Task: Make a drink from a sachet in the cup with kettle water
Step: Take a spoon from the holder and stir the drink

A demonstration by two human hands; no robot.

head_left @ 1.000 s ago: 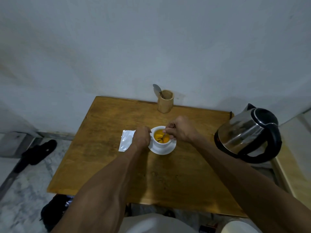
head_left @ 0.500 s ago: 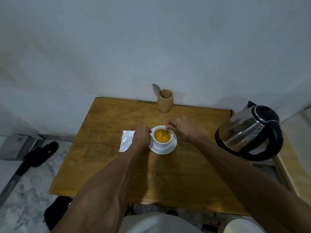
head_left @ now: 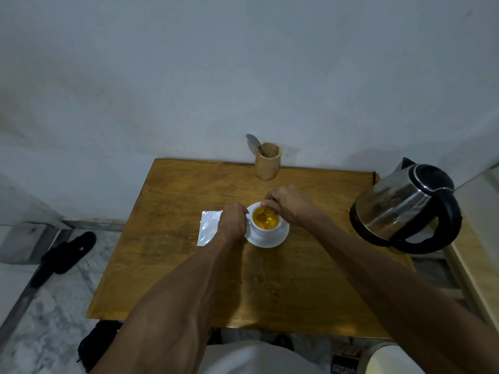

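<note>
A white cup [head_left: 263, 231] full of orange-yellow liquid stands on a white saucer [head_left: 270, 241] mid-table. My left hand [head_left: 232, 221] grips the cup's left side at the handle. My right hand [head_left: 290, 205] hovers over the far rim, pinching a spoon [head_left: 267, 213] whose bowl dips into the drink. The silver sachet [head_left: 207, 231] lies flat on the table just left of my left hand. The steel kettle [head_left: 405, 209] with its black handle sits at the table's right edge.
A bamboo holder [head_left: 267, 164] with another spoon [head_left: 253, 141] stands at the back edge against the wall. The wooden table [head_left: 175, 260] is small; a black sandal [head_left: 64, 256] lies on the marble floor to the left.
My right hand has shifted slightly around the cup's rim with the spoon, and the liquid's surface has moved. My left hand stays on the cup.
</note>
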